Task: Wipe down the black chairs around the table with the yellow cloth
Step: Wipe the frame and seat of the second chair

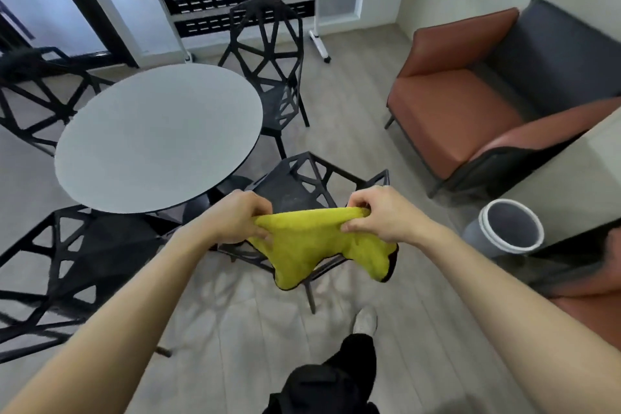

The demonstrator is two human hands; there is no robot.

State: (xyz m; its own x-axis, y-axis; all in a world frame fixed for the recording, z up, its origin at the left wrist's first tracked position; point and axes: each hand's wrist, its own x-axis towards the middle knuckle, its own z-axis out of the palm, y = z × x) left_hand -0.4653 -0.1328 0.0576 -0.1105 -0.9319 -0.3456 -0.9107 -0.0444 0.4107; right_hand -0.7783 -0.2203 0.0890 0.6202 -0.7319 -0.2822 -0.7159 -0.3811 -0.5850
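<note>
- Handling first: the round table is the landmark, one of it; it looks rigid and heavy, and is not for wiping.
- Four black chairs show around the table: chair one on its far side, chair two at its left, chair three at its near-left edge, chair four at its near-right edge, right under the hands.
- They look stiff, with an open lattice of struts and gaps; I judge that a cloth would snag or push through the holes, so wiping along each strut suits better than broad sweeps.
- One yellow cloth hangs in the air over chair four, near the table's near edge. It looks soft, light and limp, with dark edging; it sags between the grips, so bunching it into a pad should give firmer contact.
- Two hands: left hand pinches the cloth's upper left edge, right hand pinches its upper right edge, stretching it between them.
</note>
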